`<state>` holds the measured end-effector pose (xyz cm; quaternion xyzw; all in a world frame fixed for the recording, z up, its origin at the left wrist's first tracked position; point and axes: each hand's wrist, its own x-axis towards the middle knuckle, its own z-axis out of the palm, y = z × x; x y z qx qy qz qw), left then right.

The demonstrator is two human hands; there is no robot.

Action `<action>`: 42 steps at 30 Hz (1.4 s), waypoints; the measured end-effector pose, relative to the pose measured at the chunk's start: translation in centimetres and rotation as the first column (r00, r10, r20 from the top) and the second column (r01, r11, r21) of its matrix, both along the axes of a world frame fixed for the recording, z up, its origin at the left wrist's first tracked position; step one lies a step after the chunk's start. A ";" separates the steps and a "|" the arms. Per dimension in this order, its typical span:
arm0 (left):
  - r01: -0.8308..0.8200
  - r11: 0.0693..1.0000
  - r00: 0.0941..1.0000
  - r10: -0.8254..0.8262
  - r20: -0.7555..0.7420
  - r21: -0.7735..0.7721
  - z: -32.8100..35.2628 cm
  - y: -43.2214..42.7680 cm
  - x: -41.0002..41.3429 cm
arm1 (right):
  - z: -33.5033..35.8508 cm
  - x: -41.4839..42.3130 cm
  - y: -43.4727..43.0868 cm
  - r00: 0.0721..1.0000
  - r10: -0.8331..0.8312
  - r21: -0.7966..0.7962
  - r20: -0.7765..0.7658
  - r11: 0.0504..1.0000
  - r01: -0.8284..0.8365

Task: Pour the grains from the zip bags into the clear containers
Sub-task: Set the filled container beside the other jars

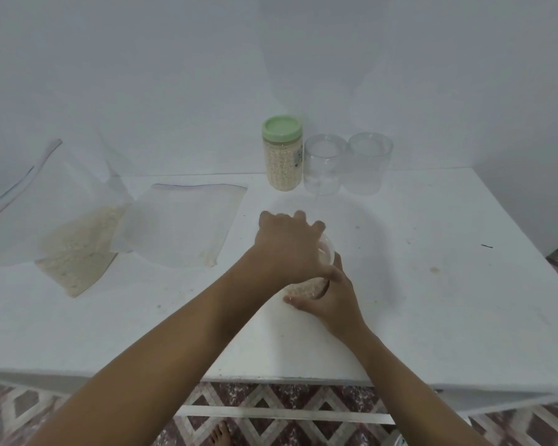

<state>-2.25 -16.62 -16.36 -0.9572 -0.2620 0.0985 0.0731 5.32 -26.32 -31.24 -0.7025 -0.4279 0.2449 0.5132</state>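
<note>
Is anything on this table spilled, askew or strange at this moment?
No real spill shows. Only small specks and stains mark the white table. One zip bag still holding grain lies slanted at the left, partly over the emptied bag.

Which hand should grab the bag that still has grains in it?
Probably the left hand. The bag with grains lies far to the left, and the right hand is steadying the filled container.

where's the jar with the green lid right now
In the head view, the grain-filled clear jar with the pale green lid stands upright at the back of the white table, just left of two empty clear containers.
</note>
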 end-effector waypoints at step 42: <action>0.110 0.981 0.749 0.025 0.663 -0.162 -9.8 16.2 4.5 | -2.3 3.6 1.9 0.755 0.250 -0.466 0.606 0.881 0.082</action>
